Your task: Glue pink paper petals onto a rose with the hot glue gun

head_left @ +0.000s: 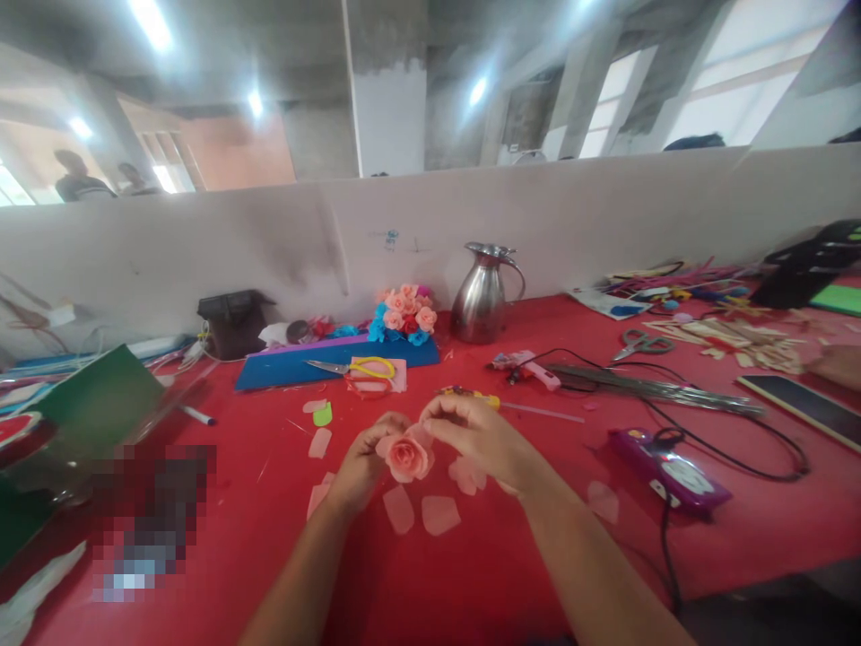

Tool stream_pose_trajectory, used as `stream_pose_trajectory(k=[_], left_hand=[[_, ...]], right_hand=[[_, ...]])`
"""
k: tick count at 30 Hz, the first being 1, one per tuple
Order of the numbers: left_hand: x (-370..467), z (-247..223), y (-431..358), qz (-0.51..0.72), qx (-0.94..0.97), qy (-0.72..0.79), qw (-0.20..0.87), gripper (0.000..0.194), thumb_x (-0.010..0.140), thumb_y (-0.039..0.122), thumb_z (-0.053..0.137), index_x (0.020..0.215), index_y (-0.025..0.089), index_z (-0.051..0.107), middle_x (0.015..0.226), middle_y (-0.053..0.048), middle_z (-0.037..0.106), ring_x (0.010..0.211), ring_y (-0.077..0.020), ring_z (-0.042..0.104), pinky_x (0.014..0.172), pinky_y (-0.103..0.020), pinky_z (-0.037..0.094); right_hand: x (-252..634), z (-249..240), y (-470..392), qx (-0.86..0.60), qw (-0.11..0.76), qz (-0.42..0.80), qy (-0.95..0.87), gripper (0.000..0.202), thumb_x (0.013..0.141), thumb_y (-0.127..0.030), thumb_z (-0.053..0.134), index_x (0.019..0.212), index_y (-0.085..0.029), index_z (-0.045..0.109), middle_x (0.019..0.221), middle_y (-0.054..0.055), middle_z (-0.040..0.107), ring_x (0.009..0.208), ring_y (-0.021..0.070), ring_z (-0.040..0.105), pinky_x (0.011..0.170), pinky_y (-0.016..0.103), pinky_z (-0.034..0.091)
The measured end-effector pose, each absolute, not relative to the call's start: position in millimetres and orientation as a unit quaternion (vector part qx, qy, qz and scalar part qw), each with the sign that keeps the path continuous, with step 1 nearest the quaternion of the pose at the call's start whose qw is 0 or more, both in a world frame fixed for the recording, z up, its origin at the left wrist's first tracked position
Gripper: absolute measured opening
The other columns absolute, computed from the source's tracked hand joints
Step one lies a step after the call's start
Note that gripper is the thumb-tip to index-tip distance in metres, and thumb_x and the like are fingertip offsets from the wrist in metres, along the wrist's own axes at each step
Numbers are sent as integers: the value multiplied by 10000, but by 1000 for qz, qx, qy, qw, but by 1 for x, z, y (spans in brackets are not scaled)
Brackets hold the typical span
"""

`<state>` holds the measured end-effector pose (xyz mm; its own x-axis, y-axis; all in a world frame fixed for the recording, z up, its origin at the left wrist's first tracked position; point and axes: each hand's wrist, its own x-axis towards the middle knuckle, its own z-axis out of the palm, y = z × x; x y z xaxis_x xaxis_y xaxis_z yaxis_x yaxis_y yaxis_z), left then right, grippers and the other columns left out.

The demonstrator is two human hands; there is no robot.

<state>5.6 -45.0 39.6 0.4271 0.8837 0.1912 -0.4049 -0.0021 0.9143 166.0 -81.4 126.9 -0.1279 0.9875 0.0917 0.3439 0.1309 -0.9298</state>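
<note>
A pink paper rose (pixel 408 457) is held up over the red table in front of me. My left hand (pixel 363 462) is closed around its underside from the left, and the stem or base is hidden by the fingers. With thumb and fingers pinched, my right hand (pixel 481 440) grips a petal at the flower's upper right edge. Loose pink petals lie below: one petal (pixel 398 509) under the rose, another petal (pixel 441 515) beside it, and a cluster of petals (pixel 467 474) near my right wrist. More cut petals (pixel 319 441) lie left of my left hand.
Yellow-handled scissors (pixel 369 368) lie on a blue sheet (pixel 269 366), near a finished flower bunch (pixel 407 314). A steel jug (pixel 481 296) stands behind. To the right are a pink glue gun (pixel 534 371), wires (pixel 665 390), a purple device (pixel 669 475) with a black cable, and another person's hand (pixel 838 366).
</note>
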Motion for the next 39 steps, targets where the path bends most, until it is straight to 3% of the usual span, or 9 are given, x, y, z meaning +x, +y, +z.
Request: stream_pose_trajectory(k=[8,20,25,31,39], left_hand=[[6,37,-44,487,516,234,665,80,627,169,683,596,155,610,753,-45,570,786,-175,518,658,-255,385],[7,41,-45,509,484,252,665,87,612,147,691,679,153,637,748,-34,590,746,-160,531,639,-247,381],[8,39,-43,508,481,251,669,144,603,144,679,746,159,658,774,-31,605,754,-162,540,681,-262,400],[7,39,-44,519,457,242,681,173,569,66,661,713,163,665,786,-9,588,742,-131,526,694,-239,392],[6,39,-46,511,464,255,677,129,555,97,688,651,174,649,742,-16,568,743,-152,529,669,-250,405]], right_hand=[[166,121,-83,-492,437,436,-614,130,785,-276,524,758,-179,607,764,3,646,720,127,579,683,250,437],[165,110,-88,-515,499,341,-607,157,825,-325,506,845,-190,582,816,17,611,769,136,568,688,247,453],[163,118,-93,-500,477,330,-643,136,793,-307,548,857,-200,602,848,22,629,816,151,581,752,283,463],[163,122,-98,-498,439,319,-677,189,722,-149,558,884,-212,632,933,18,670,908,176,590,852,333,440],[157,137,-108,-493,427,279,-705,208,720,-152,566,896,-236,637,928,2,671,889,177,593,822,325,443]])
